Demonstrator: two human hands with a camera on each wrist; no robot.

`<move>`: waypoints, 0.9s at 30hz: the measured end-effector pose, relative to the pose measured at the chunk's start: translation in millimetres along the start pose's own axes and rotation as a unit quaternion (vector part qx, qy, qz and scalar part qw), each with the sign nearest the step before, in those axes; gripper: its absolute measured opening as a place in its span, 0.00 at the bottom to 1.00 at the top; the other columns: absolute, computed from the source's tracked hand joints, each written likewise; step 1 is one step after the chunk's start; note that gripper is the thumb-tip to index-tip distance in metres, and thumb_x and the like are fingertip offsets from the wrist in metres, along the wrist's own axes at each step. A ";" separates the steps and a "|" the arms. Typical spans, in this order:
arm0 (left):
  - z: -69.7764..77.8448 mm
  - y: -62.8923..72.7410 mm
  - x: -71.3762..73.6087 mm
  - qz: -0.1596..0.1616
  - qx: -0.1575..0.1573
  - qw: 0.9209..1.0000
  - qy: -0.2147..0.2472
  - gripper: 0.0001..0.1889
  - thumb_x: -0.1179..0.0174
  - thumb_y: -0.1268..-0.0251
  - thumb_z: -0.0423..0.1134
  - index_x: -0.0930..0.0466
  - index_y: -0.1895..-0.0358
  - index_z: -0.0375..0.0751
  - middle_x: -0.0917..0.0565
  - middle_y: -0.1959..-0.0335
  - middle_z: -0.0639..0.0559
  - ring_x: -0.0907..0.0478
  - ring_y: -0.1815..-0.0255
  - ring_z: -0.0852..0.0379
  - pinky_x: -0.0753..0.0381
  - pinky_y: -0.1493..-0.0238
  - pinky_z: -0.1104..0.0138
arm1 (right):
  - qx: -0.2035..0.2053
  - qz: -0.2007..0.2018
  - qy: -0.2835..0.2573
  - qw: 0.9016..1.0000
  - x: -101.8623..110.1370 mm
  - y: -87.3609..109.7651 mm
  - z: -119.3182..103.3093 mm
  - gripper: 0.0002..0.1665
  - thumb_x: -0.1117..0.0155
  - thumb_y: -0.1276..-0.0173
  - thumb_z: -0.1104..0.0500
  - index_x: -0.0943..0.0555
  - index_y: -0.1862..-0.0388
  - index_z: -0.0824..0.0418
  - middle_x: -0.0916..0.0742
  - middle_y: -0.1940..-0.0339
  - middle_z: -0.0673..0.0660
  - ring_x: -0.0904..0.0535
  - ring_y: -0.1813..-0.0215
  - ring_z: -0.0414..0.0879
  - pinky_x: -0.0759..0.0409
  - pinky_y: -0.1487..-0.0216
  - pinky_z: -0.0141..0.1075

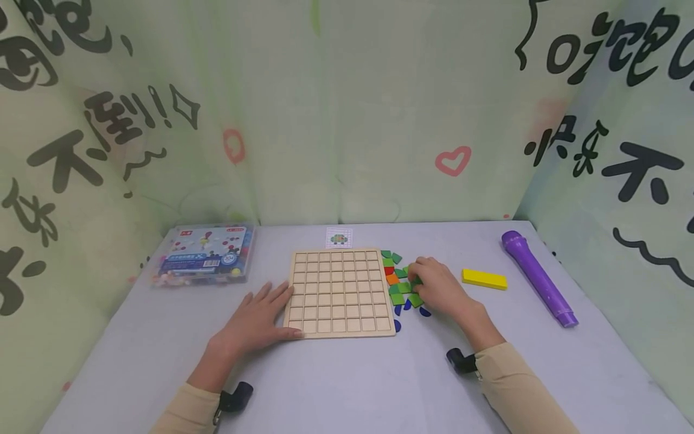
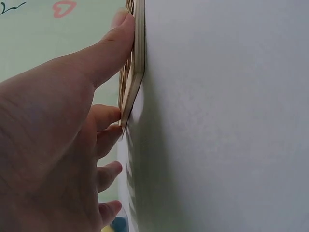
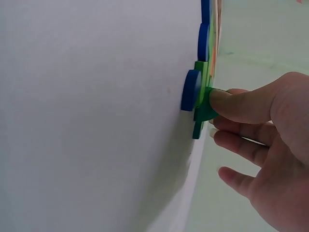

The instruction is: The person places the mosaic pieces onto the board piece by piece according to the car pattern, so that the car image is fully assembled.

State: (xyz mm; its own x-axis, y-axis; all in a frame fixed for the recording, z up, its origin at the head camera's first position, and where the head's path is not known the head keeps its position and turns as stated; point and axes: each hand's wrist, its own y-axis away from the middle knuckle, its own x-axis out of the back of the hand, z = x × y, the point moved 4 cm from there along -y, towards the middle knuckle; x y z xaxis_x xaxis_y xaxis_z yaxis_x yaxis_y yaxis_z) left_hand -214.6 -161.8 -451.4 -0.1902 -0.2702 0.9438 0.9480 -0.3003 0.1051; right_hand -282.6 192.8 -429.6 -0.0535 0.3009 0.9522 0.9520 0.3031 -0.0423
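A wooden grid board (image 1: 340, 293) with square cells lies flat on the white table. My left hand (image 1: 259, 316) rests at its left side, fingers spread, thumb on the near left corner; in the left wrist view the thumb and fingertips touch the board's edge (image 2: 139, 53). Just right of the board, my right hand (image 1: 440, 288) pinches a dark green piece (image 3: 207, 107) between thumb and fingers. Beneath and around it lie flat green squares (image 1: 397, 299), a red piece (image 1: 389, 270), an orange piece (image 1: 393, 279) and several blue pieces (image 3: 191, 90).
Behind the board lies a small pattern card (image 1: 339, 239). A clear plastic box (image 1: 205, 256) of colourful parts sits at the back left. To the right are a yellow block (image 1: 484, 279) and a purple microphone-shaped tube (image 1: 539, 279). Printed curtains (image 1: 347, 114) stand behind the table.
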 end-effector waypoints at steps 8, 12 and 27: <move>2.6 1.9 1.2 -0.006 -0.002 1.000 0.004 0.53 0.37 0.45 0.71 0.43 0.22 0.45 0.42 0.19 0.48 0.52 0.18 0.36 0.51 0.24 0.35 | -0.020 -0.014 -0.041 0.999 7.1 -4.4 -7.7 0.06 0.40 0.30 0.66 0.19 0.61 0.56 0.16 0.64 0.53 0.24 0.62 0.48 0.22 0.59 0.36; 2.9 1.9 1.2 -0.007 -0.005 1.000 0.006 0.53 0.37 0.46 0.70 0.43 0.22 0.44 0.43 0.19 0.47 0.52 0.18 0.36 0.51 0.24 0.35 | -0.014 -0.024 -0.061 0.998 11.2 -10.0 -16.5 0.06 0.39 0.29 0.65 0.16 0.57 0.59 0.14 0.61 0.54 0.23 0.62 0.48 0.21 0.59 0.37; -2.8 -2.1 -4.2 -0.007 -0.006 1.000 0.017 0.54 0.39 0.45 0.72 0.45 0.21 0.45 0.44 0.19 0.50 0.51 0.18 0.38 0.49 0.24 0.36 | 0.062 -0.047 -0.160 0.984 -6.1 -44.2 -61.9 0.09 0.39 0.29 0.65 0.13 0.56 0.62 0.12 0.60 0.56 0.23 0.64 0.45 0.22 0.62 0.36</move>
State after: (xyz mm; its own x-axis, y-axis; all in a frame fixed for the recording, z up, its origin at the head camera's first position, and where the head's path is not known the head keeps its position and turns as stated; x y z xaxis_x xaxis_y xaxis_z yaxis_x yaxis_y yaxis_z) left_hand -216.5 -162.6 -456.4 -0.2120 -0.2966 0.9312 0.9423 -0.3146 0.1144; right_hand -305.7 121.6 -414.8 -0.2516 0.5292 0.8104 0.8948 0.4462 -0.0136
